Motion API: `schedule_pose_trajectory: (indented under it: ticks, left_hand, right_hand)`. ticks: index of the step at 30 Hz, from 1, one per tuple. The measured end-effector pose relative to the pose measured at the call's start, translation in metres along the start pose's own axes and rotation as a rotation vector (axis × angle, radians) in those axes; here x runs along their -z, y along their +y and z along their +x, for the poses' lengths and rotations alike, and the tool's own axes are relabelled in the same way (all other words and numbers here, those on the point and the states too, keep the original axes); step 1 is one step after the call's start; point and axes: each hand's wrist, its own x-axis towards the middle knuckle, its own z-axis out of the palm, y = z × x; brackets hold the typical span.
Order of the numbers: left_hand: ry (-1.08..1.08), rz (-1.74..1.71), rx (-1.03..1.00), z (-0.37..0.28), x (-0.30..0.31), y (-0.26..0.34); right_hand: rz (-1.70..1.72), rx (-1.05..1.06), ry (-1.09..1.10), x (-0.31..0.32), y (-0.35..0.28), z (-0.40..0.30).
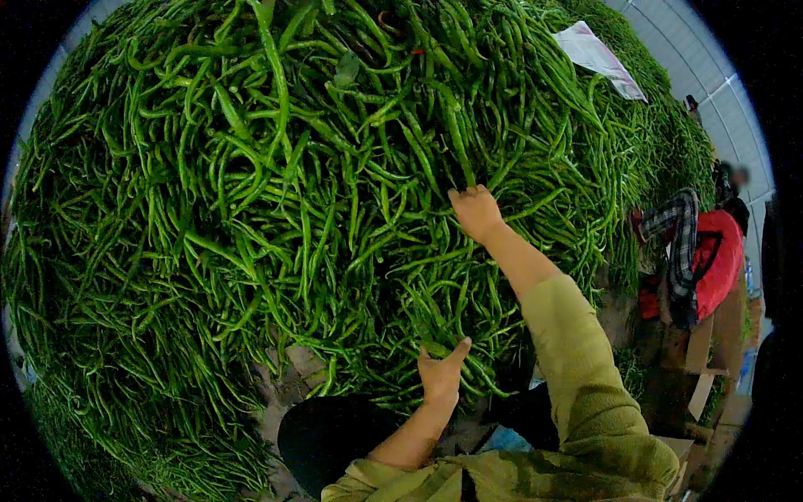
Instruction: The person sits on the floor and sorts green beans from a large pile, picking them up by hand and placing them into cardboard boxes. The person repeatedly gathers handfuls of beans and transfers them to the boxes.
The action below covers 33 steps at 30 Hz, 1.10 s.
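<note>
A huge heap of long green chili peppers (301, 207) spreads before me and fills most of the head view. My right hand (478, 214) reaches forward into it, fingers curled down at the lower end of a long green chili pepper (460, 141). Some of those fingertips are hidden among the peppers. Closer to my body, my left hand (440, 373) is palm up, its thumb and fingers around a few green chili peppers (442, 349) at the heap's near edge. Loose peppers lie on both sides of this hand.
A white sheet (599, 59) lies on the heap at the far right. At right, a person in a red vest (718, 263) and plaid sleeve (684, 232) sits beside the heap, near cardboard pieces (699, 345). My dark-clad knee (332, 439) is close to the heap's near edge.
</note>
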Motion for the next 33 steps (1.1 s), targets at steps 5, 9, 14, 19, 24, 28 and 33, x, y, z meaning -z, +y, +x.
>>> schedule_pose_trajectory:
  ticks: [5, 9, 14, 19, 24, 28, 33]
  left_hand:
    - [-0.076, -0.017, 0.006, 0.001, 0.010, 0.000]
    - [-0.049, -0.087, 0.115, -0.008, 0.002, 0.005]
    - [-0.222, -0.163, 0.069, -0.029, 0.000, 0.017]
    - [-0.275, -0.047, 0.089, -0.038, 0.001, 0.016]
    - [-0.530, 0.457, -0.035, -0.058, 0.004, 0.035]
    - [-1.085, 0.562, -0.269, -0.052, 0.003, -0.005]
    - [-0.864, 0.616, 0.001, -0.099, 0.009, -0.025]
  right_hand:
    - [0.755, 0.022, 0.179, 0.094, -0.001, -0.089]
    - [1.456, -0.090, 0.336, 0.102, 0.003, -0.173]
    - [1.574, -0.218, 0.532, 0.074, -0.012, -0.251]
    - [1.728, -0.432, 0.582, 0.070, -0.017, -0.298]
    - [2.143, -0.497, 0.755, 0.090, -0.010, -0.334]
    - [2.435, -0.425, 0.789, 0.085, -0.028, -0.358]
    - [2.216, -0.616, 0.807, 0.091, -0.075, -0.352]
